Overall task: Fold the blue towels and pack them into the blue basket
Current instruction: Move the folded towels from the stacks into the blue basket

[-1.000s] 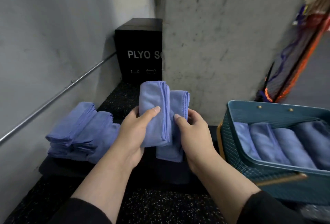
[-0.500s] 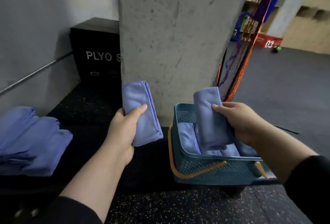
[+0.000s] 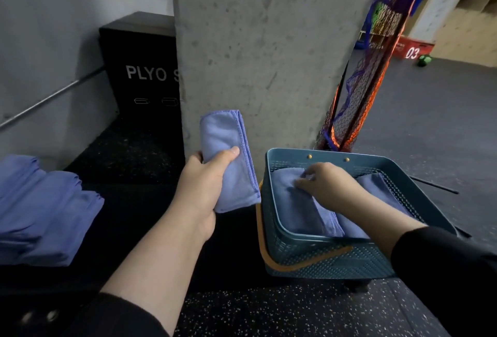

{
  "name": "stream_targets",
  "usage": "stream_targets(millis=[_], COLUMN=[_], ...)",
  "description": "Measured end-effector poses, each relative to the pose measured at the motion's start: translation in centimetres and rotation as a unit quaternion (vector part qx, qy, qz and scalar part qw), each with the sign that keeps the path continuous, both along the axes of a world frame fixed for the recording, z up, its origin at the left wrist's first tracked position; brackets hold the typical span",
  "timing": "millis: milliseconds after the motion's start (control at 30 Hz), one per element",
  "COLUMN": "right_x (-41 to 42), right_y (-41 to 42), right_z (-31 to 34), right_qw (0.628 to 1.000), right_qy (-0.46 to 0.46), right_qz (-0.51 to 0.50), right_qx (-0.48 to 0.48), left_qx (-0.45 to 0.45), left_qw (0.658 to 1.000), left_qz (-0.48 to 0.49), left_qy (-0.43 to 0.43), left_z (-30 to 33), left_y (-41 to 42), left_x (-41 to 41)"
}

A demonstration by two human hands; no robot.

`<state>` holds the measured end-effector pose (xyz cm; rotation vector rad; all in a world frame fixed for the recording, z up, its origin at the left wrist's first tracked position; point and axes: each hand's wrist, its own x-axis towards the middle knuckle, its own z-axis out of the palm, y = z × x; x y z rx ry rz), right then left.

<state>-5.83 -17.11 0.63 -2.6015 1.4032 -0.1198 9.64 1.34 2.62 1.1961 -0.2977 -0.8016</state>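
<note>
My left hand [image 3: 203,183] grips a folded blue towel [image 3: 231,159] upright in the air, just left of the blue basket [image 3: 322,258]. Inside the basket my right hand [image 3: 326,182] rests on another folded blue towel [image 3: 298,205] lying at the left end, its fingers curled and pinching the cloth's top. More folded blue towels [image 3: 379,189] lie further right in the basket, partly hidden by my right forearm. A pile of blue towels [image 3: 45,210] sits on the dark surface at far left.
A concrete pillar [image 3: 269,54] rises right behind the basket. A black plyo box [image 3: 139,68] stands at back left under a wall rail. An orange and blue net [image 3: 360,100] leans against the pillar's right side. The basket's orange handle [image 3: 293,261] hangs down at its front.
My right hand has lowered its folded towel from above the rim down into the basket's left end. My left hand keeps its towel in about the same place.
</note>
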Motion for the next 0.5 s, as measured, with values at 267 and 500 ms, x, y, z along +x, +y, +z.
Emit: stream_targets(millis=[267,500], right_x=[-0.5,0.5], right_y=[1.0,0.7], right_z=[-0.8,-1.5], right_qw=[0.975,0.984], right_qy=[0.026,-0.025], right_qz=[0.209,0.155], right_qx=[0.068,0.087], left_qx=[0.012,0.017], left_qw=[0.999,0.998], left_qz=[-0.03,-0.031], left_qy=[-0.034,-0.043], left_z=[-0.5,-0.8], left_y=[-1.2,-1.9], left_x=[-0.9,-1.4])
